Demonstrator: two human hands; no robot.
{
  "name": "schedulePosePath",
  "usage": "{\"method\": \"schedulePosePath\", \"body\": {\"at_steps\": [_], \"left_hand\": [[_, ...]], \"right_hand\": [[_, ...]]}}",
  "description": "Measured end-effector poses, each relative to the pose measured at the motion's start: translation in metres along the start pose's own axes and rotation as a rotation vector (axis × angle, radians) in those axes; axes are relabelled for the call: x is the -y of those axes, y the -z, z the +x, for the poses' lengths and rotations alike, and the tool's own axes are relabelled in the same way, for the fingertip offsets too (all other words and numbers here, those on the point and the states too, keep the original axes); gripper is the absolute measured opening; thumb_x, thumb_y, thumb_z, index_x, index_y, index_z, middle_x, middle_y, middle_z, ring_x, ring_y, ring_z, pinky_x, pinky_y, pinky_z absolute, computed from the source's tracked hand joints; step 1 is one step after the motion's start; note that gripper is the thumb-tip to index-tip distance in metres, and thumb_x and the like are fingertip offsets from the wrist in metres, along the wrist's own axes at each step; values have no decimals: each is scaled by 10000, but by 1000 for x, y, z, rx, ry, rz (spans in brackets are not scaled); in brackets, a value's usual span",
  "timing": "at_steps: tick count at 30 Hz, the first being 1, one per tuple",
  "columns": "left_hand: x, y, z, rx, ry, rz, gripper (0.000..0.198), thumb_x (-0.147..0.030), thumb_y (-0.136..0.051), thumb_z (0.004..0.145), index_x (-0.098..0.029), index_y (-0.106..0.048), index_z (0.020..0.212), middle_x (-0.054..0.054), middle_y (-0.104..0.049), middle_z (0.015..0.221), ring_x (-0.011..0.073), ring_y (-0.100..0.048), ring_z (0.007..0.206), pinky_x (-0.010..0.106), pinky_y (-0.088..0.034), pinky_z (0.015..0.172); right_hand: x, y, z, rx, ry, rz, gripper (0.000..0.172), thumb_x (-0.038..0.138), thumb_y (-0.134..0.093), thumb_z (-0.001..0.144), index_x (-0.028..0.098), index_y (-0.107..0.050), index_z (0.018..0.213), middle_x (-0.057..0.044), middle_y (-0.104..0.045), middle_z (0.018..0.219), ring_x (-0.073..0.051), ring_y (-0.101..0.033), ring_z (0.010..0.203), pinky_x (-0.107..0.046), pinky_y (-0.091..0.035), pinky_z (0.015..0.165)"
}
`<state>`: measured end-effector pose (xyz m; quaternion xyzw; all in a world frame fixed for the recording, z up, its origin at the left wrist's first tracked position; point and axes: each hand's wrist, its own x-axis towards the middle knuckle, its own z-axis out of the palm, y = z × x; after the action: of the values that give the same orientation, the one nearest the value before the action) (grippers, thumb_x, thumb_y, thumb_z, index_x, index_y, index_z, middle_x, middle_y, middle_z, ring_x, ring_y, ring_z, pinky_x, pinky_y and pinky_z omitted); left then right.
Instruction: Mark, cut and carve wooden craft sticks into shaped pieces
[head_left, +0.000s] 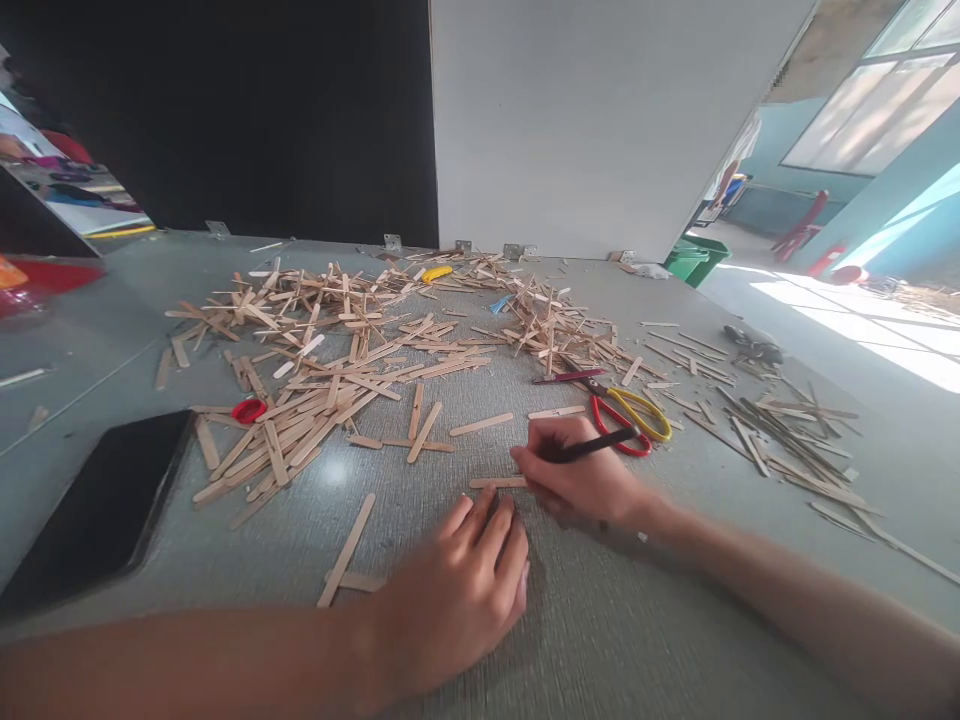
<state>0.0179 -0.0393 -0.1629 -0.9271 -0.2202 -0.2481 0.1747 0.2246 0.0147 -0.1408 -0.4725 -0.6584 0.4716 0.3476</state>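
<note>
In the middle of the work surface lies a wooden craft stick (495,482), its right end hidden behind my right hand. My left hand (469,590) rests palm down, fingers slightly bent, with fingertips at the stick's near edge. My right hand (581,475) is closed round a black pen (600,443), which slants up to the right; its tip is hidden by the fingers. Other loose sticks lie just beyond, among them one stick (481,425) and another (555,412). Left of my left hand, a stick (349,545) crosses a second one partly hidden by the hand.
Heaped craft sticks (330,380) curve across the surface. Scissors (634,410) with red and yellow handles lie beyond my right hand, near a dark red pen (574,377). A dark phone (101,505) and a red ring (248,410) are at left. Panels (585,130) stand behind.
</note>
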Motion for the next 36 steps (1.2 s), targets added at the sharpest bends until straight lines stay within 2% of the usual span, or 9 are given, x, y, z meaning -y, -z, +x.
{"method": "schedulePosePath", "body": {"at_steps": [5,12,20,27,36], "left_hand": [[0,1,1,3,5,0,328,-166,-470,993,-25,-762,1046,185,-803,1070,339,-768,1018,450,-612,851],[0,1,0,23,-11,6,308,-180,-502,973,-31,-761,1046,189,-798,1086,341,-763,1027,449,-609,863],[0,-1,-1,14,-1,1,307,-180,-498,975,-36,-759,1046,183,-799,1077,336,-762,1020,450,-600,864],[1,1,0,18,-11,11,306,-173,-494,975,-37,-763,1031,181,-800,1060,339,-759,1013,450,-596,851],[2,2,0,24,-12,-22,292,-166,-503,978,-41,-764,1018,180,-797,1055,334,-757,1012,451,-603,843]], "right_hand": [[-8,-11,-1,54,-52,-53,326,269,-668,901,222,-483,637,43,-596,511,-78,-541,367,-161,-350,343],[-7,-12,-2,55,-148,11,303,305,-645,898,234,-499,642,71,-541,410,-85,-494,293,-150,-361,271],[-10,-12,-1,45,-148,18,306,344,-652,897,227,-506,655,50,-586,482,-81,-513,310,-148,-377,270],[-8,-12,-1,47,-126,17,340,380,-693,885,220,-521,639,55,-552,455,-70,-494,320,-140,-356,284],[-4,-12,-2,41,-124,0,354,310,-671,883,236,-465,605,82,-505,396,-77,-482,292,-145,-339,271]]}}
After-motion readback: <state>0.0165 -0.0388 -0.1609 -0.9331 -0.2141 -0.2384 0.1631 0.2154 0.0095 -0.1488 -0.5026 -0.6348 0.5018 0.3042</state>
